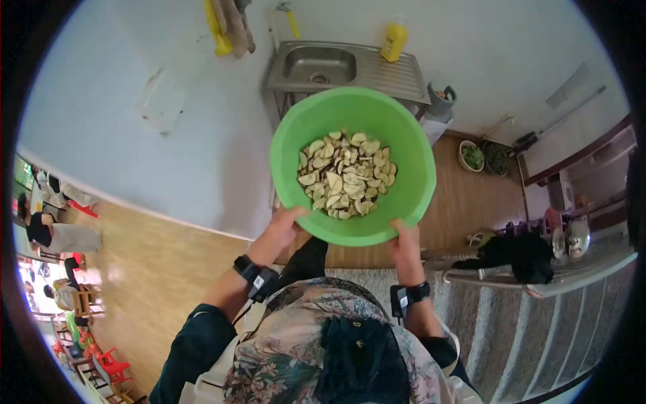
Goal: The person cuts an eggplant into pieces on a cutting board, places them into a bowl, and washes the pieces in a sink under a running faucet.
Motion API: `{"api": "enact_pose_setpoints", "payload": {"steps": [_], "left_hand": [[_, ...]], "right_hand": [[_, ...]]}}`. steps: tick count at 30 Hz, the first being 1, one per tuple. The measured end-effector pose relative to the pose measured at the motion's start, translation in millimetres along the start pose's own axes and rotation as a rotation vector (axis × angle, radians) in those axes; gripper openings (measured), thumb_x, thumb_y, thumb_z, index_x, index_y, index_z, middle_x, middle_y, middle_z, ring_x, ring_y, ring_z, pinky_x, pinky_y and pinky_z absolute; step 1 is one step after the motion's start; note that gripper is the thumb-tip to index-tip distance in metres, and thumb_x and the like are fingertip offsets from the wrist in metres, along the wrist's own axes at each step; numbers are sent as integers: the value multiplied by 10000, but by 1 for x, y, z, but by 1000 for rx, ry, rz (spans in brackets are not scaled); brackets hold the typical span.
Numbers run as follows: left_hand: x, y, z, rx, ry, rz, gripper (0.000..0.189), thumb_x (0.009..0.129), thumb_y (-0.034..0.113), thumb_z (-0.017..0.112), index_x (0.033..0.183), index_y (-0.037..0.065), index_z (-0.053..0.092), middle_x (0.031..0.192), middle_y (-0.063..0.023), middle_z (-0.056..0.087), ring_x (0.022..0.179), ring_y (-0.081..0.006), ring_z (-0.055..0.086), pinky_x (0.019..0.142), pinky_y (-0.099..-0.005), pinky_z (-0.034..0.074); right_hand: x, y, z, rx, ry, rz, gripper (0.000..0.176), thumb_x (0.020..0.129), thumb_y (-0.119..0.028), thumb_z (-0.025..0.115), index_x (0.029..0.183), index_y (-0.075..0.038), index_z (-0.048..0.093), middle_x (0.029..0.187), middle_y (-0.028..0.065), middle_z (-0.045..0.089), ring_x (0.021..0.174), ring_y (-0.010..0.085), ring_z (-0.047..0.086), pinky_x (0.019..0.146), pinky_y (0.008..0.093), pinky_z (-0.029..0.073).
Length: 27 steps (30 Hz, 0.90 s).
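Note:
A large green plastic basin (pixel 282 161) is held out in front of my body, tilted so that its inside faces me. In its bottom lies a heap of sliced vegetable pieces (pixel 346 176), pale with dark skin edges, like eggplant. My left hand (pixel 286 227) grips the near rim at the lower left. On the lower right of the rim, my right hand (pixel 405 244) is closed in the same way. The fingers beneath the basin are hidden from view.
Beyond the basin stands a steel sink (pixel 319 64) with a yellow bottle (pixel 394 40) on its drainboard. A bucket (pixel 441 99) and a bowl of greens (pixel 472 156) are to the right. Steps (pixel 518 337) with a metal railing (pixel 572 286) lie at lower right. Seated people are far left.

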<state>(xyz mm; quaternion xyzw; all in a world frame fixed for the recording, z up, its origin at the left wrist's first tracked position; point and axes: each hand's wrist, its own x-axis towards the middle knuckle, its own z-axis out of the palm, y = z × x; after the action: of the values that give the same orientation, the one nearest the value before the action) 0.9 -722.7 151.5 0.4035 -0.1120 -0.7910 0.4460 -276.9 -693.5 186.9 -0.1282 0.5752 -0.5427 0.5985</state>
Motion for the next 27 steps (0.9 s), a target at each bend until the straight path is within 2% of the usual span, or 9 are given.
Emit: {"api": "enact_pose_setpoints", "payload": {"steps": [3, 5, 7, 15, 18, 20, 24, 26, 27], "left_hand": [[43, 1, -8, 62, 68, -70, 353, 778, 75, 647, 1111, 41, 534, 1083, -86, 585, 985, -209, 581, 844, -353, 494], [66, -13, -16, 35, 95, 68, 382, 758, 89, 627, 1118, 16, 521, 1020, -91, 599, 906, -230, 609, 755, -393, 540], [84, -8, -22, 33, 113, -57, 426, 765, 102, 625, 1162, 6, 504, 1054, -94, 593, 918, -231, 608, 750, -399, 544], [43, 6, 25, 215, 60, 130, 457, 824, 140, 601, 1243, 11, 470, 1167, -97, 579, 1010, -209, 598, 844, -396, 526], [24, 27, 48, 243, 103, 20, 427, 875, 48, 546, 1290, 53, 443, 1313, -83, 469, 1160, -204, 500, 980, -355, 424], [24, 40, 61, -53, 205, -153, 422, 876, 68, 559, 1281, 46, 440, 1309, -96, 467, 1177, -204, 488, 985, -374, 423], [48, 10, 23, -235, 256, -134, 434, 884, 137, 576, 1286, 43, 441, 1317, -92, 460, 1167, -203, 493, 950, -386, 442], [40, 30, 27, 417, 408, 37, 484, 881, 287, 585, 1279, 41, 460, 1334, -99, 453, 1144, -226, 506, 907, -391, 452], [31, 55, 40, 428, 432, 12, 484, 881, 287, 585, 1279, 41, 460, 1334, -99, 453, 1144, -226, 506, 907, -391, 452]], "right_hand": [[46, -7, 7, -63, -78, 93, 381, 760, -40, 588, 1129, 2, 506, 1037, 38, 572, 878, 166, 576, 717, 275, 490], [62, 2, 9, -102, 39, 92, 424, 741, -43, 604, 1149, -10, 493, 1032, 48, 576, 861, 185, 589, 684, 297, 509], [90, 8, 12, -100, 58, 103, 466, 723, -47, 619, 1168, -21, 486, 1047, 61, 578, 889, 210, 596, 688, 330, 524], [76, -13, 7, 17, -6, 162, 470, 747, -23, 606, 1200, -49, 481, 1120, 91, 576, 946, 242, 607, 771, 383, 535], [80, -5, 9, -15, 61, 141, 457, 742, -22, 615, 1183, -37, 495, 1078, 102, 593, 911, 246, 617, 742, 364, 545], [91, -3, -2, -87, 90, 205, 446, 741, -20, 614, 1171, -23, 496, 1066, 111, 595, 886, 252, 623, 717, 361, 551], [105, -11, 7, -200, 81, 265, 399, 723, -44, 654, 1100, 11, 536, 987, 89, 616, 843, 212, 610, 633, 322, 523], [108, -23, 19, -196, 80, 306, 385, 733, -21, 627, 1104, 8, 526, 999, 103, 612, 820, 231, 625, 630, 339, 542], [101, -28, 27, -180, 109, 322, 373, 744, 2, 600, 1108, 6, 515, 1010, 117, 609, 798, 250, 641, 627, 356, 560]]}}
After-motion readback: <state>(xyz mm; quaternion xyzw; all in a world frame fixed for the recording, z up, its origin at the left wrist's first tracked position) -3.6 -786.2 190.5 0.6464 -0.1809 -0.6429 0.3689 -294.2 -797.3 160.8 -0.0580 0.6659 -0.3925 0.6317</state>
